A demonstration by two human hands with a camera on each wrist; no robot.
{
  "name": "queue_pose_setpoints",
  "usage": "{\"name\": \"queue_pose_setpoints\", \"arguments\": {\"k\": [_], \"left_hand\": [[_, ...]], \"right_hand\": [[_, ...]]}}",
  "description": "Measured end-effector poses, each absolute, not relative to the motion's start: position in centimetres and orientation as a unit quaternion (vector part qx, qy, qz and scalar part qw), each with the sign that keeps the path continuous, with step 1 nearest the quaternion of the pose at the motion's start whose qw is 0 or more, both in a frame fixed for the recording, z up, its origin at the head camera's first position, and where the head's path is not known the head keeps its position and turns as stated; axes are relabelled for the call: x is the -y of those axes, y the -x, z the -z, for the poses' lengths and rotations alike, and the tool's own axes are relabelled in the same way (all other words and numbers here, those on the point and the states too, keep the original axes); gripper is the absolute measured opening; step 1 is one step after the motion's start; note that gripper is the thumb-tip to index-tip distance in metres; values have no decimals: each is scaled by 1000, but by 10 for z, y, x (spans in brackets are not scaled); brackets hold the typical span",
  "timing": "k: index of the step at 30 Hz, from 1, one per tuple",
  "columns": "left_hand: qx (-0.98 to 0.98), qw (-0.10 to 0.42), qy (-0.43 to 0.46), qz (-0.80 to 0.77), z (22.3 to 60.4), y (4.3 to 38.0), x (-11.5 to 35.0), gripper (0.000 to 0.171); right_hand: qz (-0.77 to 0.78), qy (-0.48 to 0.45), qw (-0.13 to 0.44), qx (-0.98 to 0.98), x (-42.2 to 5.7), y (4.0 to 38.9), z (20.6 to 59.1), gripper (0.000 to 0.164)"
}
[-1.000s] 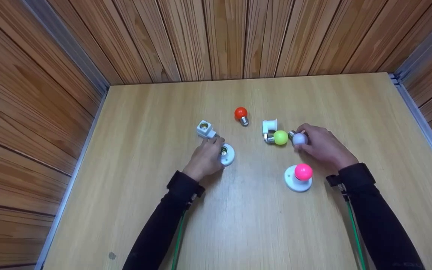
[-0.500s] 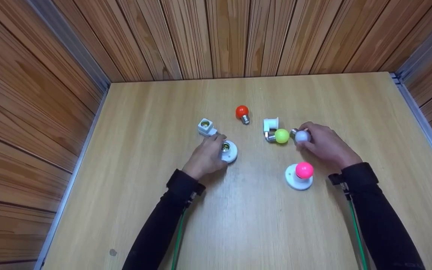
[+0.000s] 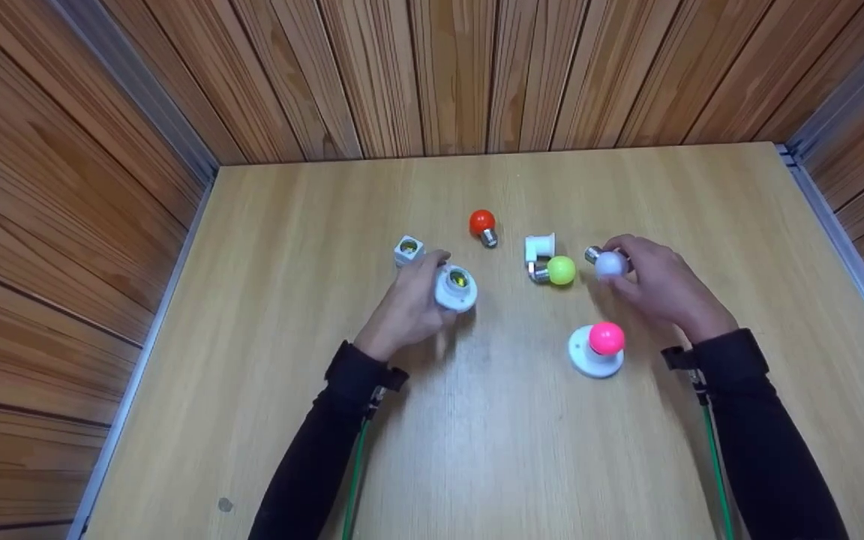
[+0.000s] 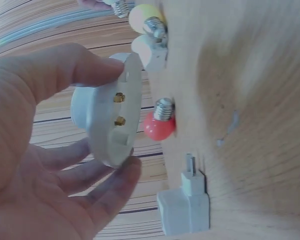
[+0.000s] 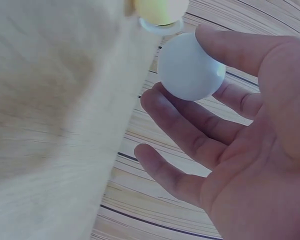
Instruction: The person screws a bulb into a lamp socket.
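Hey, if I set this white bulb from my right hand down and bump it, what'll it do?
The white bulb will probably roll, since it's ball-shaped; the narrower metal base may make it curve. Looking smooth, it could slip in the fingers. It's likely stiff: no dent shows at the thumb.
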State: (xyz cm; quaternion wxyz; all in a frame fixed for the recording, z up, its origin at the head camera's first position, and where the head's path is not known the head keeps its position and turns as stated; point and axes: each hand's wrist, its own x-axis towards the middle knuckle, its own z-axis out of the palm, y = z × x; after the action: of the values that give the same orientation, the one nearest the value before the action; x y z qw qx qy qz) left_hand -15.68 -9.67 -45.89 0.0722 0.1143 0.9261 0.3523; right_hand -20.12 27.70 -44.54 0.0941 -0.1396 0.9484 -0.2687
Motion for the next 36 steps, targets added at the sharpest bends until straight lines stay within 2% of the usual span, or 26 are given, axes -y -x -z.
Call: {"name": "queue_pose_setpoints", "arguments": {"k": [10,21,26,32,36], "left_hand": [[-912,54,-121,-388,453,154,97,93],[-889,32,-125,-439,457,149,97,88],[-885,22,-139,-445,455,148,96,90],[-883,22,-145,-446,449,144,94,92],[-880,25,-148,-450,445,141,91,92]], "right_hand": [[270,151,76,-948,-267,190,432,51],[273,171,53,-945,-259,183,431,47],[276,206,13,-939,-252,176,427,46],[286,265,-62,-919,-240,166,422,43],[312,301,-89,-897,-231,160,418,47]]}}
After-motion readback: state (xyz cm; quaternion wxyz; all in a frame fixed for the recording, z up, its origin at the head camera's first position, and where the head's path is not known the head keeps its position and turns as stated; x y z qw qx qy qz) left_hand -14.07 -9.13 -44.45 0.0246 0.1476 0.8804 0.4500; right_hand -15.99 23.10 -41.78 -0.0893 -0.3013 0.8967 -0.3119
